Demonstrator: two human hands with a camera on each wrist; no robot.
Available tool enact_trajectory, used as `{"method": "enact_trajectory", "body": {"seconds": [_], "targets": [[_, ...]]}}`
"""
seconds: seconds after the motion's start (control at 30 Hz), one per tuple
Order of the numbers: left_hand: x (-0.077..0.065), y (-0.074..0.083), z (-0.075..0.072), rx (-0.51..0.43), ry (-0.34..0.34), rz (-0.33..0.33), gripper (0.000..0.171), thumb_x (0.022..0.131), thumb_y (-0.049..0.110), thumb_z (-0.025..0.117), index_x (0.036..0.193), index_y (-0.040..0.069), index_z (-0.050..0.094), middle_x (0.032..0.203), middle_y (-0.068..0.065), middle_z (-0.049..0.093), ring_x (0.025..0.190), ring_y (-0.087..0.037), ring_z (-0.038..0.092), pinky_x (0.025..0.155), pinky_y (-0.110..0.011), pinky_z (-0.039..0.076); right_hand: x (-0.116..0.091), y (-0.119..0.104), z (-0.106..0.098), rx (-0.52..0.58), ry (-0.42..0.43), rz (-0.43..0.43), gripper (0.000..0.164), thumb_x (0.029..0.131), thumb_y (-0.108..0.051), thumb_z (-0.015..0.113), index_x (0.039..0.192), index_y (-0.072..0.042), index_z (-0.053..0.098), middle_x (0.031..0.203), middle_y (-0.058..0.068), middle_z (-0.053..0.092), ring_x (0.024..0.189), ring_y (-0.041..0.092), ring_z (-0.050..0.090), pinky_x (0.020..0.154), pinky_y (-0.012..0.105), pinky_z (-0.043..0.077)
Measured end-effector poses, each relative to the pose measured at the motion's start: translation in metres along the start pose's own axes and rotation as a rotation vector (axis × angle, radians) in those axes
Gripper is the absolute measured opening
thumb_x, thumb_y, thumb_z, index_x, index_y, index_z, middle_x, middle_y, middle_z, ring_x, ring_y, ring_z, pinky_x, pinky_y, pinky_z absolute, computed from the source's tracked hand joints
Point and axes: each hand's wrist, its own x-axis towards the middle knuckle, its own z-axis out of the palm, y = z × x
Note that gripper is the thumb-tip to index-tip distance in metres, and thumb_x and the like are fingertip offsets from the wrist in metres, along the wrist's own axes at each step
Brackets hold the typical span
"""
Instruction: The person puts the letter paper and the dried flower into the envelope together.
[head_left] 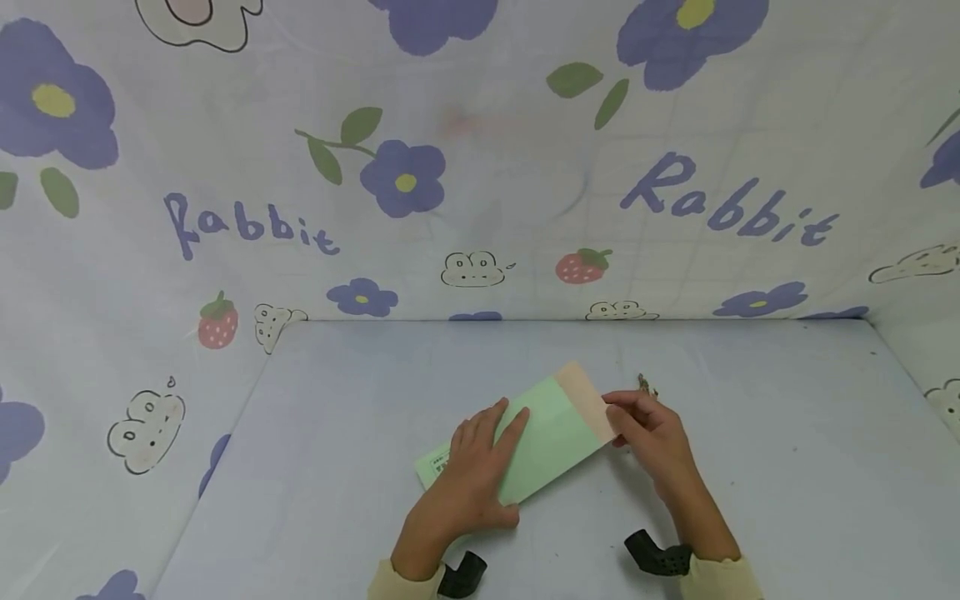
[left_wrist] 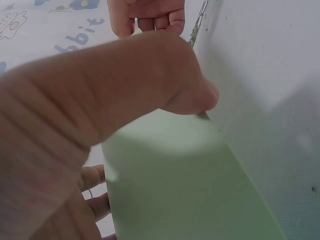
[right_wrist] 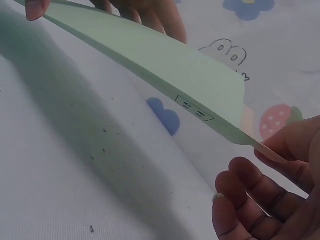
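Note:
A flat, pale green packet slants across the middle of the table, raised above it in the right wrist view. A pale peach strip sticks out of its right end, and small dark print shows at the left end. My left hand grips the packet across its width, thumb on the near edge and fingers along the far one. With thumb and forefinger, my right hand pinches the peach strip at its corner, the other fingers loosely curled below. A printed label shows on the packet's narrow side.
Just beyond the right hand lies a small dry brown sprig. Dark specks dot the pale table. Cloth printed with flowers and rabbits hangs along the back and sides. A black curved piece sits at each wrist.

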Motion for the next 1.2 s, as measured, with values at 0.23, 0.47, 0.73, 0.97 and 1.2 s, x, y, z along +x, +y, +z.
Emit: {"method": "enact_trajectory", "body": {"seconds": [0.23, 0.47, 0.73, 0.97, 1.2], "targets": [[0.000, 0.001, 0.000, 0.006, 0.007, 0.014, 0.115, 0.062, 0.020, 0.084, 0.159, 0.012, 0.023, 0.160, -0.020, 0.019, 0.143, -0.040, 0.024, 0.109, -0.063, 0.025, 0.000, 0.002, 0.000, -0.006, -0.066, -0.020, 0.028, 0.100, -0.017, 0.062, 0.120, 0.002, 0.068, 0.103, 0.013, 0.068, 0.081, 0.018, 0.063, 0.068, 0.035, 0.055], [0.000, 0.005, -0.002, -0.005, 0.004, 0.027, 0.115, 0.062, 0.018, 0.082, 0.160, 0.013, 0.021, 0.160, -0.020, 0.019, 0.143, -0.039, 0.022, 0.109, -0.062, 0.025, 0.000, 0.001, -0.001, -0.030, -0.174, -0.033, 0.039, 0.106, -0.029, 0.051, 0.121, 0.003, 0.069, 0.117, 0.017, 0.066, 0.090, 0.017, 0.064, 0.072, 0.035, 0.055], [0.001, 0.007, 0.000, -0.025, -0.007, 0.044, 0.117, 0.061, 0.018, 0.084, 0.160, 0.014, 0.021, 0.160, -0.021, 0.019, 0.144, -0.038, 0.022, 0.110, -0.062, 0.023, -0.003, -0.006, -0.001, -0.168, -0.271, 0.029, 0.059, 0.109, -0.039, 0.036, 0.128, 0.010, 0.062, 0.130, 0.022, 0.059, 0.109, 0.027, 0.057, 0.083, 0.036, 0.049], [0.000, 0.004, 0.002, -0.004, -0.027, 0.036, 0.118, 0.063, 0.019, 0.085, 0.160, 0.013, 0.019, 0.161, -0.021, 0.017, 0.144, -0.037, 0.023, 0.110, -0.062, 0.024, 0.008, 0.029, -0.017, -0.508, 0.251, -0.285, 0.032, 0.100, -0.025, 0.063, 0.112, 0.005, 0.070, 0.100, 0.022, 0.064, 0.082, 0.034, 0.061, 0.064, 0.044, 0.050], [0.000, 0.007, 0.004, -0.041, -0.038, 0.036, 0.117, 0.063, 0.017, 0.085, 0.161, 0.014, 0.020, 0.162, -0.018, 0.017, 0.145, -0.036, 0.021, 0.111, -0.062, 0.022, 0.010, 0.044, -0.031, -0.773, 0.249, -0.133, 0.030, 0.091, -0.016, 0.070, 0.109, 0.007, 0.069, 0.101, 0.026, 0.060, 0.088, 0.042, 0.058, 0.072, 0.054, 0.047]]}}
